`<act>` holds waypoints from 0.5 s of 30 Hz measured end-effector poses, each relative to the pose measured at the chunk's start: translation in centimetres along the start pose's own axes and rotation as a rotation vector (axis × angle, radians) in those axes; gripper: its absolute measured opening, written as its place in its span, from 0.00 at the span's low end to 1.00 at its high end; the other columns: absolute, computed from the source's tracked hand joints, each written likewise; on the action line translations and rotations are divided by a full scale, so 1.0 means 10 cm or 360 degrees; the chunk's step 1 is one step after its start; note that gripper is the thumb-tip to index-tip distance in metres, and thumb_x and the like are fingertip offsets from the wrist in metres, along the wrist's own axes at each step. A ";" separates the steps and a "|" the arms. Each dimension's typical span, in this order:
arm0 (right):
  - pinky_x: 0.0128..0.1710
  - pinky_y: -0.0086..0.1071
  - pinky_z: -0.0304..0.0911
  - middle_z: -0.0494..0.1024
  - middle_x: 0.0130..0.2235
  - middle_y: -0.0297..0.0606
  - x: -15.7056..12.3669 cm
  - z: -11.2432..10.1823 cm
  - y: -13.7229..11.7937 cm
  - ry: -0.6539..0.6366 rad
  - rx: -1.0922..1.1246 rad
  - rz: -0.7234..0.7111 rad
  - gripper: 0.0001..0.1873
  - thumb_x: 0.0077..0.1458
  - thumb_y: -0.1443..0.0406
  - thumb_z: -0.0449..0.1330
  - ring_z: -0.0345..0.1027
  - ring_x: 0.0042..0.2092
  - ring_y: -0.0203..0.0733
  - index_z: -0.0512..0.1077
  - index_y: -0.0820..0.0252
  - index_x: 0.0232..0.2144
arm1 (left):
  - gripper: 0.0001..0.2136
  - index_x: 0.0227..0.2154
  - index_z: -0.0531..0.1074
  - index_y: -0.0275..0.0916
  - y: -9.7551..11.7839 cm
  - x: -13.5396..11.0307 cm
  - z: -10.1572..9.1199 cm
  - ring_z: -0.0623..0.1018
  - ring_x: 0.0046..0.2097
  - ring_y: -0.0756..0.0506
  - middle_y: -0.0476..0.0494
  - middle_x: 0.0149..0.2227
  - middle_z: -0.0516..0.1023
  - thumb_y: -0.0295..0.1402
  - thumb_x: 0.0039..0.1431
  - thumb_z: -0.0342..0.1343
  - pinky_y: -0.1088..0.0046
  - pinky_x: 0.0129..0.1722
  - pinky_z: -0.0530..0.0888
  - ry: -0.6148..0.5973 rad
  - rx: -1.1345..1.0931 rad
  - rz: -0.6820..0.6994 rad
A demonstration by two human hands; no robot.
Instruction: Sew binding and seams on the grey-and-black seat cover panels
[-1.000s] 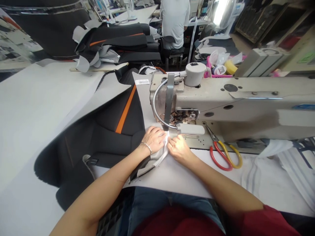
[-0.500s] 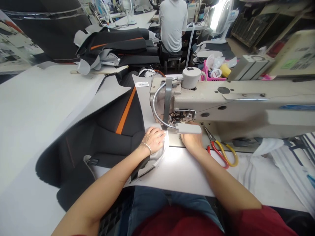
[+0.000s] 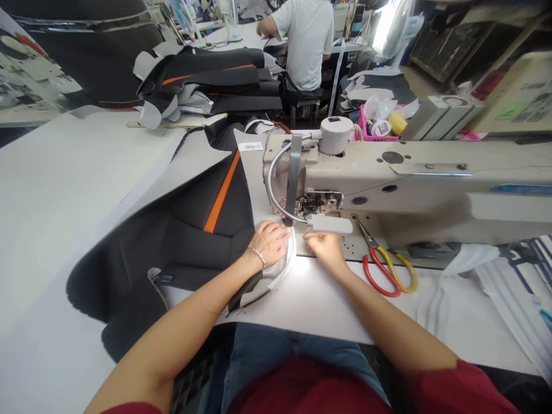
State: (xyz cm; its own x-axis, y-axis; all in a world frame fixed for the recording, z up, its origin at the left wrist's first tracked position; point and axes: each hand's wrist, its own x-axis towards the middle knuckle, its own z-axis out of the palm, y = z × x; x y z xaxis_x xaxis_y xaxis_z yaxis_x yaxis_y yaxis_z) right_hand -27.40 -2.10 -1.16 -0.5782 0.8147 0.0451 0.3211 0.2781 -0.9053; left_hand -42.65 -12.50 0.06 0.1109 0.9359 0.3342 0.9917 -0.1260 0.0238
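A black seat cover piece with an orange stripe and grey backing lies on the table, its edge by the needle area of the sewing machine. My left hand, a bracelet at its wrist, lies with fingers stretched over the grey edge, pressing it down just before the presser foot. My right hand is closed in a pinch over the machine bed, below the lamp head and apart from the cover. What its fingertips hold, if anything, is too small to make out. Scissors with red and yellow handles lie to its right.
Stacked black and grey cover pieces lie beyond the table's far edge. A pink basket with spools and bags stands behind the machine. Striped cloth lies at the right. A co-worker in a white shirt sits ahead.
My right hand has come out from under the lamp head, toward me and left, with its fingertips now showing. My left hand stays on the cover. The co-worker's arm has reached left.
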 end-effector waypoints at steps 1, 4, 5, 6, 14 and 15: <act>0.31 0.33 0.57 0.73 0.27 0.41 -0.05 0.03 -0.02 -0.0110 -0.0202 -0.0228 0.08 0.41 0.70 0.52 0.63 0.30 0.40 0.69 0.64 0.28 | 0.16 0.39 0.70 0.41 0.00 0.00 0.00 0.67 0.43 0.45 0.45 0.41 0.73 0.26 0.47 0.46 0.62 0.44 0.60 -0.0016 -0.0002 -0.0010; 0.36 0.34 0.54 0.71 0.39 0.44 -0.17 0.08 -0.07 -0.0252 -0.0897 -0.0989 0.11 0.45 0.72 0.53 0.60 0.41 0.43 0.68 0.63 0.34 | 0.16 0.40 0.70 0.41 0.00 0.00 0.01 0.67 0.43 0.44 0.45 0.40 0.73 0.26 0.48 0.46 0.62 0.44 0.60 -0.0042 -0.0009 -0.0031; 0.36 0.34 0.53 0.70 0.39 0.44 -0.18 0.09 -0.08 -0.0262 -0.1041 -0.1163 0.09 0.47 0.72 0.52 0.59 0.42 0.43 0.67 0.63 0.34 | 0.16 0.40 0.70 0.41 0.00 0.00 0.01 0.67 0.43 0.44 0.45 0.39 0.73 0.26 0.48 0.46 0.62 0.44 0.60 -0.0043 -0.0011 -0.0035; 0.34 0.33 0.51 0.70 0.38 0.44 -0.19 0.09 -0.09 -0.0261 -0.1150 -0.1281 0.08 0.49 0.72 0.51 0.59 0.41 0.42 0.67 0.64 0.32 | 0.15 0.40 0.70 0.41 0.00 0.00 0.01 0.67 0.42 0.45 0.45 0.39 0.73 0.26 0.48 0.46 0.62 0.44 0.60 -0.0040 -0.0012 -0.0036; 0.30 0.32 0.47 0.68 0.27 0.41 -0.17 0.14 -0.09 -0.0245 -0.1371 -0.1518 0.13 0.53 0.72 0.47 0.56 0.31 0.38 0.67 0.64 0.21 | 0.15 0.39 0.71 0.41 0.00 0.02 -0.02 0.68 0.40 0.44 0.45 0.37 0.73 0.27 0.49 0.46 0.63 0.43 0.60 -0.0085 0.0039 -0.0011; 0.30 0.32 0.47 0.68 0.27 0.40 -0.17 0.14 -0.10 -0.0239 -0.1374 -0.1523 0.13 0.53 0.73 0.47 0.55 0.31 0.38 0.67 0.64 0.21 | 0.15 0.39 0.71 0.41 0.00 0.02 -0.03 0.68 0.40 0.44 0.46 0.37 0.73 0.27 0.48 0.46 0.63 0.43 0.60 -0.0092 0.0044 -0.0008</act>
State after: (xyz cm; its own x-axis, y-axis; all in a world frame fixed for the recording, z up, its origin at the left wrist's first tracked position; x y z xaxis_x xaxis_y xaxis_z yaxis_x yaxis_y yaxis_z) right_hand -27.81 -4.46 -0.96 -0.9052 0.0623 0.4204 0.0807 0.9964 0.0259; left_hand -42.68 -12.37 0.41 0.1086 0.9541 0.2790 0.9936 -0.1128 -0.0010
